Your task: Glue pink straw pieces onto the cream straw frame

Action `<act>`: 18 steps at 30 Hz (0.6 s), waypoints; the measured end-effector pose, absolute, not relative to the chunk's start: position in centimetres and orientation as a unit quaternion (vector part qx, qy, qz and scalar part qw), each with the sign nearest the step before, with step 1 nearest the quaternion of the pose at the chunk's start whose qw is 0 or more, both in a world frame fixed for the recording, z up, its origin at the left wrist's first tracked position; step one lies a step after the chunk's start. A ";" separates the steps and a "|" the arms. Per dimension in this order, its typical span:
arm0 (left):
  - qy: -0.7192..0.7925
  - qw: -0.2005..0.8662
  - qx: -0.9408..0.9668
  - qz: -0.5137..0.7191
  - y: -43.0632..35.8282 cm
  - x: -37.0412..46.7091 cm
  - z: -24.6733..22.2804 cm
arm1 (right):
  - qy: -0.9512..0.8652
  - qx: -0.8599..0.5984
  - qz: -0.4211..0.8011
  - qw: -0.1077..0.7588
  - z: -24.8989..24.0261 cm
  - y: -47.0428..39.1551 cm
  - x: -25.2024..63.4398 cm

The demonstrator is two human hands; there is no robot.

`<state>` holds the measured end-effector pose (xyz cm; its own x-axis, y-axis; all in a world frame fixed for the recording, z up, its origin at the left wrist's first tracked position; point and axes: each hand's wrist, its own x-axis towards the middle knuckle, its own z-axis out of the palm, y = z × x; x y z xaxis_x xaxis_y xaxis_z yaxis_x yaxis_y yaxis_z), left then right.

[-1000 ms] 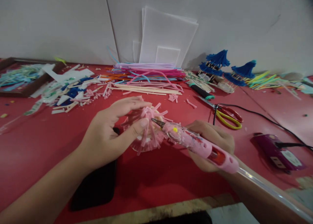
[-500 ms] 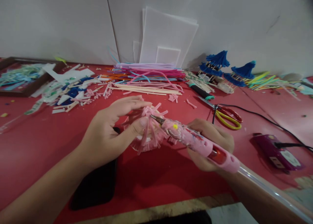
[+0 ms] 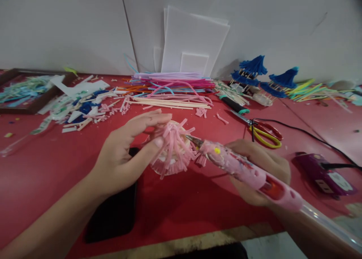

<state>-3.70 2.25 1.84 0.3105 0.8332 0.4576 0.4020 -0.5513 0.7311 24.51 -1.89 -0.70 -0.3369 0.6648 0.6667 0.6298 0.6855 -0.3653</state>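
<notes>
In the head view, the left hand (image 3: 121,153) pinches the pink model (image 3: 175,147) between thumb and fingers, between the phone (image 3: 114,213) near the tabletop's (image 3: 175,210) front edge and the rods (image 3: 172,83) along its back, while the right hand (image 3: 267,159) grips the glue gun (image 3: 251,177), tip beside the model.

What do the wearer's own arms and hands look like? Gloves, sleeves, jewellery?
Left hand and right hand: no gloves. Left forearm and right forearm: no sleeves in view. No watch or bracelet visible. No ring shows on the left; right fingers partly hidden, can't tell.
</notes>
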 end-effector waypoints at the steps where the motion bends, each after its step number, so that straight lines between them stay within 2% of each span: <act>1: 0.397 0.251 0.766 0.439 2.3 -3.8 1.8 | -0.816 -0.400 0.022 0.416 -0.7 -2.2 24.6; 10: 0.396 0.249 0.701 0.539 3.0 -3.7 0.9 | -0.853 -0.392 -0.019 0.343 0.5 -2.5 24.1; 18: 0.414 0.209 0.736 0.493 2.4 -3.6 1.5 | -0.855 -0.399 -0.031 0.330 0.6 -2.7 24.2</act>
